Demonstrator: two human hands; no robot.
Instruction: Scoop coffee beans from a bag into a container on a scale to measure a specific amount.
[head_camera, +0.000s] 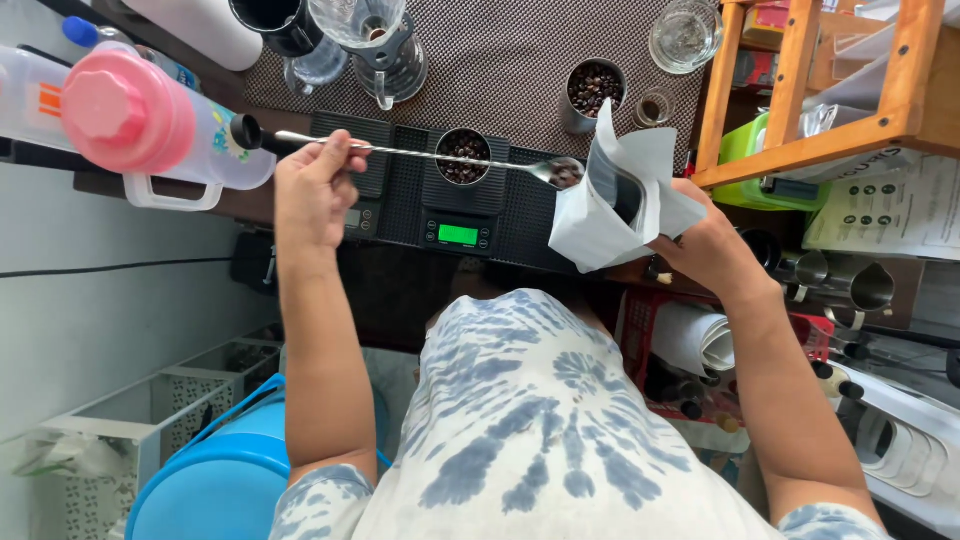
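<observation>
My left hand (310, 190) grips the handle of a long thin metal spoon (420, 152). The spoon reaches right, over a small metal cup (463, 155) of coffee beans standing on a black digital scale (400, 205) with a lit green display. The spoon's bowl holds a few beans and sits at the mouth of a white pouch (600, 225). My right hand (705, 245) holds that pouch tilted, its opening turned toward the spoon. Behind the pouch, on a brown mat, stands a second metal cup (592, 90) of beans.
A clear bottle with a pink lid (130, 115) lies at the left. A glass dripper stand (375, 45) and an empty glass (685, 35) are at the back. A wooden shelf (800, 90) rises at the right, metal pitchers (860, 285) below it. A blue bucket (220, 470) sits low left.
</observation>
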